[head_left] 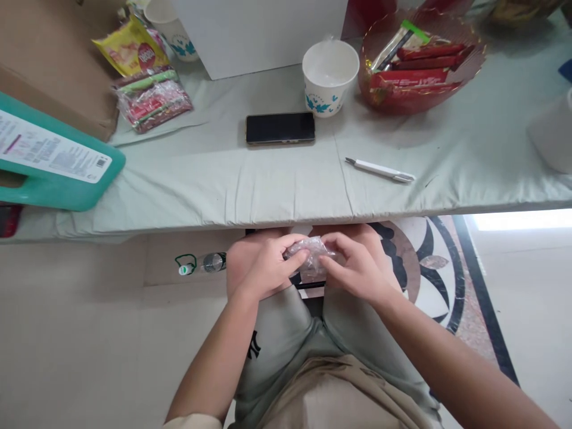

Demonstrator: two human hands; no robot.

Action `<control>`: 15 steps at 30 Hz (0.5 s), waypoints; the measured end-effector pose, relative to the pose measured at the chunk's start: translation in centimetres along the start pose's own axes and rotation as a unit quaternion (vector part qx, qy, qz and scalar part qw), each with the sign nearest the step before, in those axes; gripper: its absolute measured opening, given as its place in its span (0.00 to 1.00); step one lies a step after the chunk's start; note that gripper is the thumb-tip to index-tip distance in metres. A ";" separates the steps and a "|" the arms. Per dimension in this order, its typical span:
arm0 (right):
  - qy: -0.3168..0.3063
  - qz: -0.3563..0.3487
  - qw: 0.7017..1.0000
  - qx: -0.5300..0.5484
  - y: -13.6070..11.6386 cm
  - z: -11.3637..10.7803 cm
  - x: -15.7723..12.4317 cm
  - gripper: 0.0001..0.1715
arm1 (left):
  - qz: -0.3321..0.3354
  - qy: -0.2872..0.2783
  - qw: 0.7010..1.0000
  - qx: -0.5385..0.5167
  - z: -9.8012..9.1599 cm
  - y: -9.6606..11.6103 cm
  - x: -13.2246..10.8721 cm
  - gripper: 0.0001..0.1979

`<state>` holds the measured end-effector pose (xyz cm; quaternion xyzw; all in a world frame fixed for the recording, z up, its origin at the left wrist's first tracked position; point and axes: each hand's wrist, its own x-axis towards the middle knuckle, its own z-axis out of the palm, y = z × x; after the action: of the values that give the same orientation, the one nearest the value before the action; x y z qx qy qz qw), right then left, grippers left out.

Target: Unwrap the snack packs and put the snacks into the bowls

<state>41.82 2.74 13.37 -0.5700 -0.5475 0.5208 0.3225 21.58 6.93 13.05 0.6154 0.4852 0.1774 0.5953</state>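
Note:
Between my hands, just over my knees, is a crumpled piece of clear plastic wrap (313, 256). My left hand (274, 265) pinches its left side between thumb and fingers. On the other side, my right hand (355, 265) grips it the same way, thumb in front and fingers behind. Whether anything lies inside the plastic I cannot tell. Both hands are below the table's front edge. On the table beyond them lie a dark phone (280, 128) and a white pen-like tool (379, 170) with a grey tip.
A cloth-covered table (201, 190) spans the view. On it stand a paper cup (328, 83), a red bowl (402, 101) of wrapped snacks, a white box (263, 36), snack packets (152, 101) and a green jug (89, 179). A plastic bottle (212, 262) lies on the floor.

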 end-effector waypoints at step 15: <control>0.204 -0.143 0.952 -0.178 -6.2 -7.2 9.1 0.15 | 0.122 0.318 0.905 0.253 -9.4 1.8 8.5 0.14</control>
<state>45.52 14.11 18.80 -0.6280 -0.6299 0.2356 0.3916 18.77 19.35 13.80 0.7104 0.5988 0.3063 0.2074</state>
